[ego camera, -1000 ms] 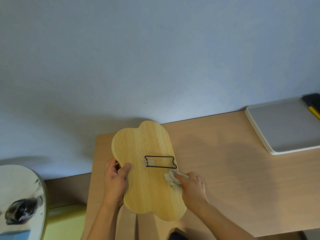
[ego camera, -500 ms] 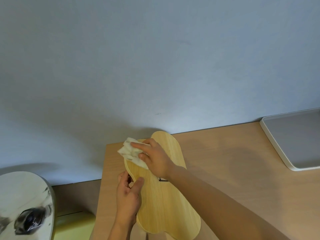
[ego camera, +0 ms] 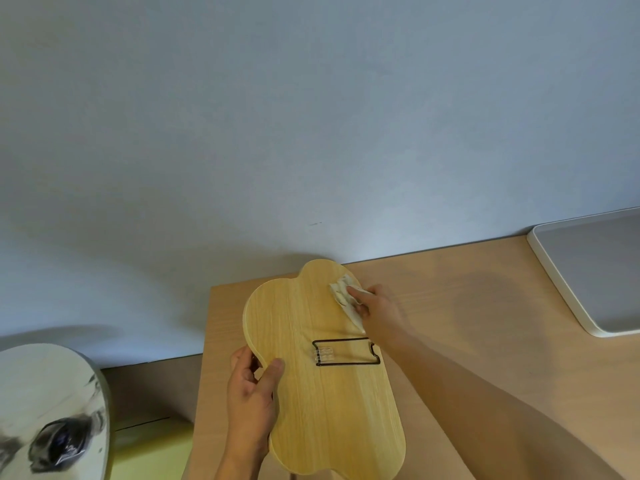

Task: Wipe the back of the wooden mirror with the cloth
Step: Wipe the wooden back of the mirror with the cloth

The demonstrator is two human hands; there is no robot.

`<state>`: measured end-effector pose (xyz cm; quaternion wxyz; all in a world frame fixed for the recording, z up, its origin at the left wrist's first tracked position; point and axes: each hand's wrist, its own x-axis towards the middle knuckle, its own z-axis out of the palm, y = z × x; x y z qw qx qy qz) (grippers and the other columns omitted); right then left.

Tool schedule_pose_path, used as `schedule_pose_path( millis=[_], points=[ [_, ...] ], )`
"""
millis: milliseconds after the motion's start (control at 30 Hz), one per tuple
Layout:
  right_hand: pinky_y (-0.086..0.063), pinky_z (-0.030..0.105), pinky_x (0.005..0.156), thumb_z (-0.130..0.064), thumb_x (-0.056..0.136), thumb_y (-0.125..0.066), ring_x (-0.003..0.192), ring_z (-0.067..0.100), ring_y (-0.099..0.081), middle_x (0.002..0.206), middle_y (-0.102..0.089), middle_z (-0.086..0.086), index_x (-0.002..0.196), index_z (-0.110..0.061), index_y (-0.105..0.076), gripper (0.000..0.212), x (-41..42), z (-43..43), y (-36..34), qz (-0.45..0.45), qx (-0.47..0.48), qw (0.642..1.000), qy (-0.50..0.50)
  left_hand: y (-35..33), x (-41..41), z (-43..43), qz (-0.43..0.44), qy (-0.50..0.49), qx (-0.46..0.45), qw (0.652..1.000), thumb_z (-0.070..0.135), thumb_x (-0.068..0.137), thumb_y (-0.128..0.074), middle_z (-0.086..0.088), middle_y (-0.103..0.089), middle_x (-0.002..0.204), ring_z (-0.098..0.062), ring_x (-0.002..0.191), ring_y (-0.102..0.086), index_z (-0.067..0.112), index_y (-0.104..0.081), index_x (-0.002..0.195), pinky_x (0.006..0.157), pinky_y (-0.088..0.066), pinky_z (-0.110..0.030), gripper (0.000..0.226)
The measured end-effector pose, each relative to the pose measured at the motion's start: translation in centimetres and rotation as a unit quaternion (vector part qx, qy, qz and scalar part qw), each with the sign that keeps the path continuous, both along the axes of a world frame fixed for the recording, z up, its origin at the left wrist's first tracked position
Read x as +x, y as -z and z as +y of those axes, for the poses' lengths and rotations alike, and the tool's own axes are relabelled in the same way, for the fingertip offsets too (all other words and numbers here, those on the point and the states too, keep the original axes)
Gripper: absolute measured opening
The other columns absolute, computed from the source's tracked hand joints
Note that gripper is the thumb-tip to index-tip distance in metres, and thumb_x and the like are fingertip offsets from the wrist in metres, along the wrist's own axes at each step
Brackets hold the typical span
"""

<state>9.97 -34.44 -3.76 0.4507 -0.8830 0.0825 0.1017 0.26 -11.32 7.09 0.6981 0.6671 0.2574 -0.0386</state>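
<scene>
The wooden mirror (ego camera: 311,403) lies back up, a cloud-shaped light wood panel with a black wire stand (ego camera: 346,352) folded flat across its middle. My left hand (ego camera: 251,400) grips its left edge, thumb on top. My right hand (ego camera: 379,308) presses a small crumpled white cloth (ego camera: 344,295) onto the panel's upper right lobe, near the far edge.
The mirror rests over the left end of a light wooden table (ego camera: 467,341) against a blue-grey wall. A white tray (ego camera: 568,299) with a grey inside sits at the far right. A round shiny object (ego camera: 52,417) is at the lower left, beyond the table's edge.
My right hand swept the cloth from the panel's lower right to its upper left lobe, then across to the upper right lobe. My left hand kept its grip on the left edge.
</scene>
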Motion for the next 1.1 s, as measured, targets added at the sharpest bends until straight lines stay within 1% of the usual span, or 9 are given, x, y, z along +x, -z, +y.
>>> schedule_pose_path(
  millis=[133, 233, 300, 367, 533, 633, 767, 900, 1100],
  points=[
    [-0.047, 0.039, 0.093, -0.025, 0.1, -0.06, 0.107, 0.028, -0.054, 0.111, -0.054, 0.004, 0.129, -0.037, -0.064, 0.032, 0.5, -1.8, -0.3, 0.022, -0.201, 0.979, -0.003, -0.3, 0.0, -0.2, -0.014, 0.002, 0.01, 1.0, -0.002, 0.096, -0.065, -0.012, -0.056, 0.136, -0.033, 0.117, -0.066, 0.054, -0.079, 0.086, 0.095, -0.057, -0.05, 0.059],
    [-0.049, 0.03, 0.093, -0.01, 0.103, -0.049, 0.104, 0.025, -0.059, 0.117, -0.054, 0.008, 0.139, -0.029, -0.061, 0.043, 0.8, -1.2, -2.3, -0.032, -0.06, 0.996, 0.063, -0.3, 0.1, -0.2, -0.012, 0.005, 0.015, 1.0, -0.002, 0.096, -0.065, -0.013, -0.056, 0.137, -0.036, 0.119, -0.066, 0.055, -0.078, 0.086, 0.099, -0.057, -0.054, 0.059],
    [-0.041, 0.006, 0.087, -0.009, 0.102, -0.052, 0.094, 0.011, -0.058, 0.115, -0.053, 0.008, 0.141, -0.025, -0.06, 0.043, 0.2, 1.0, -4.6, -0.101, 0.067, 0.992, 0.025, -0.2, 0.1, -0.1, -0.007, 0.002, 0.011, 1.0, -0.002, 0.096, -0.065, -0.02, -0.057, 0.139, -0.042, 0.122, -0.065, 0.051, -0.079, 0.089, 0.105, -0.054, -0.063, 0.055],
    [-0.035, -0.001, 0.088, -0.01, 0.101, -0.053, 0.092, 0.009, -0.053, 0.113, -0.052, 0.006, 0.141, -0.022, -0.061, 0.043, -0.5, 4.2, -6.3, -0.162, 0.125, 0.977, -0.06, 0.0, 0.1, 0.0, -0.005, 0.003, 0.01, 1.0, -0.002, 0.096, -0.065, -0.024, -0.057, 0.14, -0.046, 0.123, -0.064, 0.048, -0.08, 0.092, 0.106, -0.052, -0.066, 0.052],
    [-0.045, 0.023, 0.098, -0.008, 0.104, -0.053, 0.108, 0.023, -0.054, 0.117, -0.053, 0.012, 0.143, -0.026, -0.06, 0.043, -1.0, 7.7, -5.5, -0.134, 0.135, 0.972, -0.14, 0.3, -0.1, 0.0, -0.01, 0.009, 0.016, 1.0, -0.002, 0.096, -0.065, -0.026, -0.057, 0.14, -0.046, 0.124, -0.064, 0.042, -0.079, 0.097, 0.107, -0.051, -0.067, 0.046],
    [-0.046, 0.022, 0.087, -0.012, 0.104, -0.053, 0.097, 0.006, -0.055, 0.11, -0.052, 0.001, 0.139, -0.025, -0.063, 0.038, -0.7, 5.7, -3.7, -0.102, 0.145, 0.982, -0.071, 0.4, -0.1, 0.1, -0.01, 0.008, 0.023, 1.0, -0.001, 0.096, -0.066, -0.022, -0.058, 0.14, -0.043, 0.123, -0.065, 0.037, -0.076, 0.104, 0.108, -0.051, -0.067, 0.041],
    [-0.05, 0.029, 0.082, -0.023, 0.105, -0.05, 0.093, 0.017, -0.058, 0.113, -0.053, 0.001, 0.141, -0.032, -0.06, 0.038, -0.3, 1.5, -0.2, -0.006, -0.006, 1.0, 0.009, 0.8, 0.0, 0.3, -0.005, 0.016, 0.026, 1.0, -0.001, 0.096, -0.065, -0.024, -0.058, 0.14, -0.045, 0.124, -0.064, 0.03, -0.073, 0.111, 0.108, -0.049, -0.07, 0.035],
    [-0.049, 0.042, 0.097, -0.02, 0.101, -0.055, 0.107, 0.029, -0.054, 0.112, -0.054, 0.006, 0.132, -0.032, -0.065, 0.035, -0.3, -2.2, -0.2, 0.039, -0.149, 0.988, 0.028, 0.7, 0.2, 0.2, -0.003, 0.013, 0.028, 1.0, 0.0, 0.096, -0.066, -0.024, -0.058, 0.139, -0.046, 0.125, -0.063, 0.03, -0.072, 0.109, 0.108, -0.049, -0.07, 0.033],
    [-0.049, 0.019, 0.084, -0.009, 0.103, -0.051, 0.089, 0.002, -0.055, 0.112, -0.053, 0.004, 0.142, -0.024, -0.06, 0.043, -4.8, 0.6, -5.7, -0.138, 0.132, 0.98, 0.054, 0.8, 0.2, 0.1, -0.004, 0.012, 0.026, 1.0, 0.0, 0.096, -0.066, -0.023, -0.059, 0.139, -0.044, 0.125, -0.063, 0.027, -0.072, 0.114, 0.107, -0.05, -0.069, 0.033]
  ],
)
